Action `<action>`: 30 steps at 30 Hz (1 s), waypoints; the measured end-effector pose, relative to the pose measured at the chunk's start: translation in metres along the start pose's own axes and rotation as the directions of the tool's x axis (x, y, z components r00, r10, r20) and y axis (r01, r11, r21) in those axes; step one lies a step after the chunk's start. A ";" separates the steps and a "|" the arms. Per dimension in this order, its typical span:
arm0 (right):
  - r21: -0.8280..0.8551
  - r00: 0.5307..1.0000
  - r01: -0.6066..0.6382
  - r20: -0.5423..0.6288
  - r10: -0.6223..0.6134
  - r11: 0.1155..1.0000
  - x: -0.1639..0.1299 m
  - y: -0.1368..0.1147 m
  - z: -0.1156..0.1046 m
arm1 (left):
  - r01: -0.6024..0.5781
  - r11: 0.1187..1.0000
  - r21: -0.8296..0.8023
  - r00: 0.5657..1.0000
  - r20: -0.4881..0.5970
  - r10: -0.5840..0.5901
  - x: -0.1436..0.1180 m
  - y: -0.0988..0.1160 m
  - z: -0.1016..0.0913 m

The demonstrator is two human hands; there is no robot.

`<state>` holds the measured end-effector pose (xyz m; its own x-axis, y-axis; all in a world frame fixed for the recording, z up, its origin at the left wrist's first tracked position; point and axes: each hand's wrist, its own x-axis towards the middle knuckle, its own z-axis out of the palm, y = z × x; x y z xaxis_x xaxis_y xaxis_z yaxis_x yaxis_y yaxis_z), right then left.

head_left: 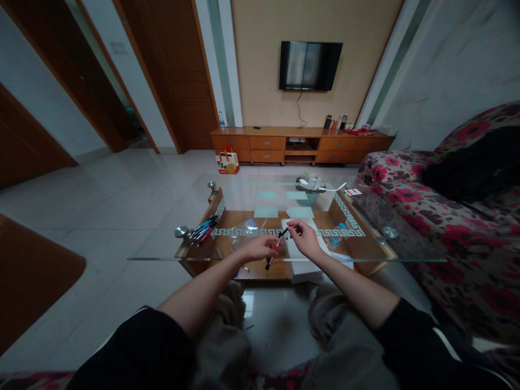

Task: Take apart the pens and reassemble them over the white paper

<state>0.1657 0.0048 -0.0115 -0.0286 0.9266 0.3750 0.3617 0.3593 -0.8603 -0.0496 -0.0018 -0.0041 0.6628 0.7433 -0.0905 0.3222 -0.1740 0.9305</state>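
Above the near part of the glass tabletop, my left hand (263, 248) pinches a dark pen (268, 264) with red on it, held at a slant. A slim pale section of the pen rises between the hands. My right hand (305, 238), slightly higher and to the right, grips a slim black pen part (284, 233), perhaps its cap. Whether this part is joined to the pen I cannot tell. To the left, several pens (202, 230) with blue, black and red colours lie in a bunch on the glass.
The glass coffee table (239, 187) has metal corner fittings. A basket (306, 197) stands at its far right. White paper or a box (300, 265), a clear plastic bag (244, 230) and a bottle (336, 235) show nearby. A flowered sofa (384, 173) is at right.
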 end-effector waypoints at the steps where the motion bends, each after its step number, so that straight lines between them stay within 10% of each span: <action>1: -0.005 1.000 -0.001 0.001 0.001 1.000 0.000 0.000 0.000 | -0.007 1.000 0.001 1.000 -0.003 0.007 0.000 0.000 0.000; 30: -0.017 0.999 -0.015 0.045 0.016 1.000 0.000 0.001 0.001 | -0.016 1.000 -0.005 1.000 -0.014 0.016 0.004 -0.011 0.000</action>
<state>0.1653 0.0054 -0.0131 -0.0648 0.9361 0.3457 0.3780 0.3436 -0.8597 -0.0503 0.0033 -0.0145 0.6583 0.7495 -0.0701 0.3082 -0.1833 0.9335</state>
